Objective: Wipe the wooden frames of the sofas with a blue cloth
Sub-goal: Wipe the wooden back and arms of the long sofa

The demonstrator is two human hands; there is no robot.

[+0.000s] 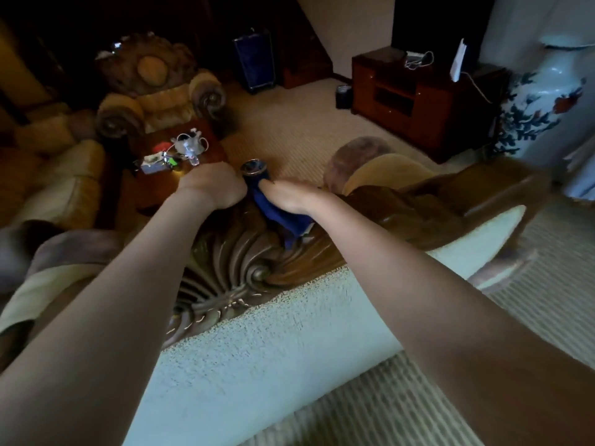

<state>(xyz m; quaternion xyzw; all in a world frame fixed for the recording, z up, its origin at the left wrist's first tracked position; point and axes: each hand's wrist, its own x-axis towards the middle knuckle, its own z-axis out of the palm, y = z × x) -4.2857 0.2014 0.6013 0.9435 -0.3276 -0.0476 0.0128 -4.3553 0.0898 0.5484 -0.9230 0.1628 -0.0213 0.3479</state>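
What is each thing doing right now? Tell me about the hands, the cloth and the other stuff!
Left hand: curled, gripping the top of the carved frame.
Right hand: flat, fingers straight, pressing on the cloth.
Cloth: bunched, lying on the frame under the right hand.
Frame: bare carved wood, cloth on its crest.
Vase: upright on the floor.
Armchair: nobody sitting in it.
Table: cluttered with small things.

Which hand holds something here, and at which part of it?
The right hand presses the blue cloth near its upper end against the carved wooden frame. The left hand is curled; what it holds cannot be told.
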